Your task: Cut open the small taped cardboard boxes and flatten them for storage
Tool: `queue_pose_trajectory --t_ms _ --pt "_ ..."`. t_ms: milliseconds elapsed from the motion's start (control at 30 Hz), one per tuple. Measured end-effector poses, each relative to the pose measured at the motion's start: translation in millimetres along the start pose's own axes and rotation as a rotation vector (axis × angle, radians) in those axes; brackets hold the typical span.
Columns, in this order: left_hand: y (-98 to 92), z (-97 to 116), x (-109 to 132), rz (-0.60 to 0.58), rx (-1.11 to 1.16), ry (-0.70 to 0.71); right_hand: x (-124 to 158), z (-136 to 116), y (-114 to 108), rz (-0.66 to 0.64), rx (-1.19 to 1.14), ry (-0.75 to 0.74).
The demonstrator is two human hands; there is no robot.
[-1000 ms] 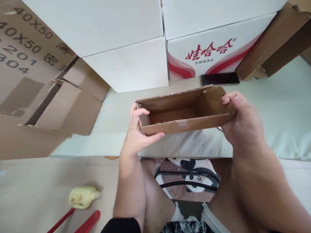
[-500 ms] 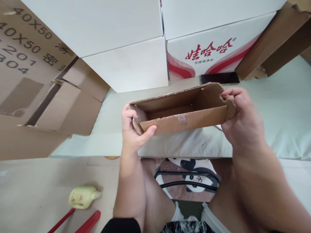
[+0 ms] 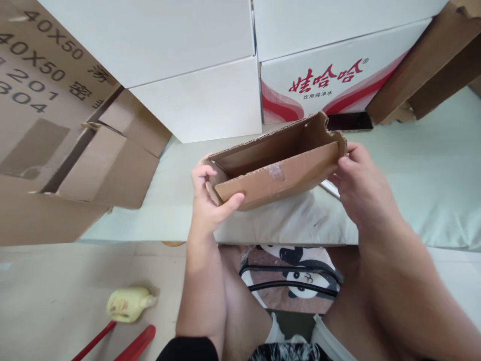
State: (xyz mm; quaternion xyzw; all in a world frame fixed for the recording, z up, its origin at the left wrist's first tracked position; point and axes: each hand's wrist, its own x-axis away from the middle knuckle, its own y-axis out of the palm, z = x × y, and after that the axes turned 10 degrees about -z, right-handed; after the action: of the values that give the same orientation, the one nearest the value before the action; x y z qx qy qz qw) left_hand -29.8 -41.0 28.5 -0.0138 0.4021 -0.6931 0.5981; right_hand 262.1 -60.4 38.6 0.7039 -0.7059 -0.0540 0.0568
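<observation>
Start at the bare left hand (image 3: 208,206), hooked around 1 end of the long, open-topped brown cardboard box (image 3: 304,175): fingers curled over the end, thumb flat along the near wall. At the bare right hand (image 3: 361,189), note a pinch on the opposite end, with some fingers hidden. So, 2 hands occupied and 1 box held between them, slanting away from the left hand to a farther right end.

Cannot tell contact or gap between base and cloth. Squeeze lightly, for fear of buckling the thin corrugated walls. Level the right hand with the left to limit twisting. Between the hands, avoid pushing on the shiny, clear tape patch (image 3: 277,171). Just left of the right hand, watch for the narrow white object (image 3: 329,188), mostly hidden and too little shown to identify.

Beneath the hands, use the pale green, cloth-covered surface (image 3: 421,160) for support if needed. Beyond the right hand, hold the far corner off the flat black rectangular phone (image 3: 352,122), partly masked by the box. Farther out, allow room before the plain white carton (image 3: 205,108) past the left hand and the red-printed white carton (image 3: 323,98) past the right.
</observation>
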Motion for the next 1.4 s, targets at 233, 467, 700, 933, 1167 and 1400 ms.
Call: queue_pose_trajectory --t_ms 233,467,700,933,1167,1400 --pt "-1.8 0 0 0.013 0.004 0.067 -4 -3 0 0.058 -0.076 0.04" --pt "1.9 -3 1 -0.016 0.066 0.102 -8 -4 0 0.11 -0.121 0.061" --pt "5.4 -14 5 -0.253 0.222 0.145 -12 -10 2 0.222 -0.137 0.099" --pt "5.8 -14 7 -0.269 0.175 0.125 -12 -13 5 0.24 -0.154 0.107" --pt "3.6 -7 5 -0.229 0.069 0.162 -12 -13 5 0.247 -0.153 0.114" --pt "5.9 -10 6 -0.231 0.111 0.144 -11 -10 3 0.23 -0.156 0.096"
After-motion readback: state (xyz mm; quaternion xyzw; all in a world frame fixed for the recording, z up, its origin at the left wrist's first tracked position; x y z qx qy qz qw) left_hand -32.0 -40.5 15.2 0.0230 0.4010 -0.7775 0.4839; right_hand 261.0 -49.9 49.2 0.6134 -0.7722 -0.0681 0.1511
